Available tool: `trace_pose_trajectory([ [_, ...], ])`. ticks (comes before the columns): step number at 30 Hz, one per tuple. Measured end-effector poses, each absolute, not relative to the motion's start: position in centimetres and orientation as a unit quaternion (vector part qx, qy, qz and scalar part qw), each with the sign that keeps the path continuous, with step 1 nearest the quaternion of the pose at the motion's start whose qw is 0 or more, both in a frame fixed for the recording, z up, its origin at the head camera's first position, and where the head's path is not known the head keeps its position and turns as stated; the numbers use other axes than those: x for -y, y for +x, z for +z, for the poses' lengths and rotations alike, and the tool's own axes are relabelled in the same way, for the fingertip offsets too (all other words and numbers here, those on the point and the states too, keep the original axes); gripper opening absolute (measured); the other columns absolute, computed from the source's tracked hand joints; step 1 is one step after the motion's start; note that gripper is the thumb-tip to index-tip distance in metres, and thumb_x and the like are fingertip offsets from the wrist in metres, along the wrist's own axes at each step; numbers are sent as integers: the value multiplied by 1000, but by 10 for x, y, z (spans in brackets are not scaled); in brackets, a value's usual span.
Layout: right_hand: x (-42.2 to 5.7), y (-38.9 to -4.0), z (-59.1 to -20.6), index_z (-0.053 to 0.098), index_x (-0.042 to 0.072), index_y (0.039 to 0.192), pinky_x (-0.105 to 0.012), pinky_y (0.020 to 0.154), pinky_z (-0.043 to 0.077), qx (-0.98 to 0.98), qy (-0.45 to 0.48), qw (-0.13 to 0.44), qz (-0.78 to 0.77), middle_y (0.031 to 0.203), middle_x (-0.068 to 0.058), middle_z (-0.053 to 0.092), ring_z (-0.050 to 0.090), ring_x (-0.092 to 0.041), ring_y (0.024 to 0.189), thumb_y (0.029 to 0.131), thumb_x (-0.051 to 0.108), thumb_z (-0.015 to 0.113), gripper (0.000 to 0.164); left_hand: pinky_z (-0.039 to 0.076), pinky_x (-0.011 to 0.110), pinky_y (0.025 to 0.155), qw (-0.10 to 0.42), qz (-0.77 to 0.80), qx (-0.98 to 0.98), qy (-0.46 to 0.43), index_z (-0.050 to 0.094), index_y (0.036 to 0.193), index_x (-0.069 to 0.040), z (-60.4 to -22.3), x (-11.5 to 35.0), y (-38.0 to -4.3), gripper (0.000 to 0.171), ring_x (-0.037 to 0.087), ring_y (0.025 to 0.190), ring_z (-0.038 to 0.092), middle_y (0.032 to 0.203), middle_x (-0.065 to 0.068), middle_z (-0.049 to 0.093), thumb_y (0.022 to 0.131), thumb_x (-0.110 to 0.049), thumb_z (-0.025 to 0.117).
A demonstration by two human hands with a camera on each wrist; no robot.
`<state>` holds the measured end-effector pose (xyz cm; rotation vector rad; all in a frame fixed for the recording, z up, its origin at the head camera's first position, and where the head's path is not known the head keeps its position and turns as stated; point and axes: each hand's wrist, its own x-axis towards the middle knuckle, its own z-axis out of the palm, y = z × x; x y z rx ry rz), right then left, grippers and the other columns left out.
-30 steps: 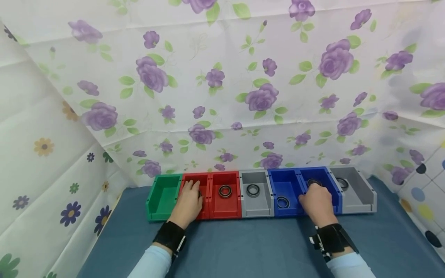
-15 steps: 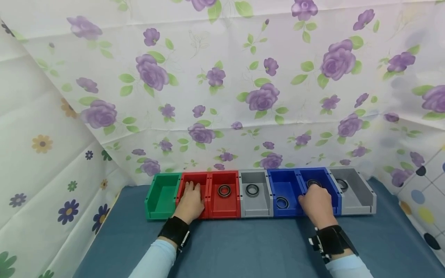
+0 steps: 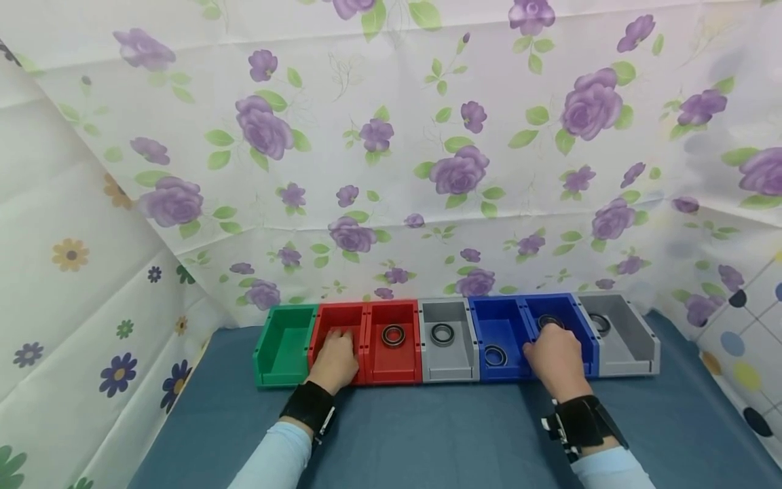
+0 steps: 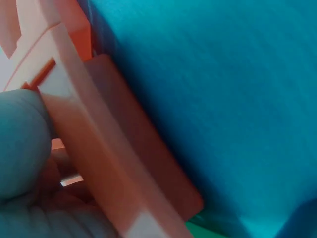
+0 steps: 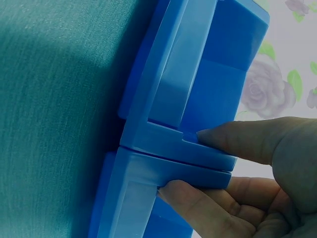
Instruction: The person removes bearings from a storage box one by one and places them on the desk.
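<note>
My left hand (image 3: 334, 360) reaches into the left red bin (image 3: 340, 311) with its fingers curled down. A bright metallic sliver (image 4: 72, 180) shows between its fingers behind the bin's front wall; the hand hides most of this bearing. My right hand (image 3: 556, 356) pinches the adjoining walls of the two blue bins (image 5: 173, 158), the thumb inside one and the fingers inside the other. A ball bearing (image 3: 548, 317) lies just beyond this hand in the right blue bin. Another bearing (image 3: 504, 356) lies in the left blue bin.
The bins stand in one row on a blue cloth (image 3: 427, 435). More bearings lie in the second red bin (image 3: 396, 375), the middle grey bin (image 3: 452, 374) and the right grey bin (image 3: 629, 368). A green bin (image 3: 293, 333) ends the row at left. A flowered curtain (image 3: 391, 170) hangs behind.
The left hand's fingers have drawn back toward the bin's front and curled; the bearing seen beside them a second ago is now covered. The right hand stays put.
</note>
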<state>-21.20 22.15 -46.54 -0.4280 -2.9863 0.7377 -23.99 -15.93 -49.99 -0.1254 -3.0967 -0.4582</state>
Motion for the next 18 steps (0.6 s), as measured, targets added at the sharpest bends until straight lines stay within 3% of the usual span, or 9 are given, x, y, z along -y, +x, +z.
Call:
trace_pose_trajectory([
  [3, -221, -212, -465, 61, -8, 92, -31, 45, 42, 960, -143, 14, 240, 72, -11, 55, 52, -21, 58, 87, 21, 61, 30, 44, 40, 86, 5, -131, 990, -44, 59, 110, 0, -498, 158, -239, 27, 27, 98, 51, 103, 13, 55, 84, -10, 61],
  [7, -221, -211, -464, 61, -8, 92, -31, 45, 42, 959, -146, 12, 241, 72, -12, 56, 52, -21, 59, 87, 21, 61, 29, 47, 36, 72, 5, -130, 990, -44, 60, 96, -4, -495, 157, -237, 14, 20, 77, 51, 84, 7, 54, 82, -8, 62],
  [18, -221, -212, -464, 61, -8, 92, -32, 46, 42, 962, -140, 18, 236, 73, -13, 56, 53, -22, 60, 86, 21, 62, 30, 44, 30, 59, 11, -165, 986, -20, 61, 85, -10, -495, 163, -237, 8, 17, 66, 48, 71, 1, 50, 79, -5, 65],
])
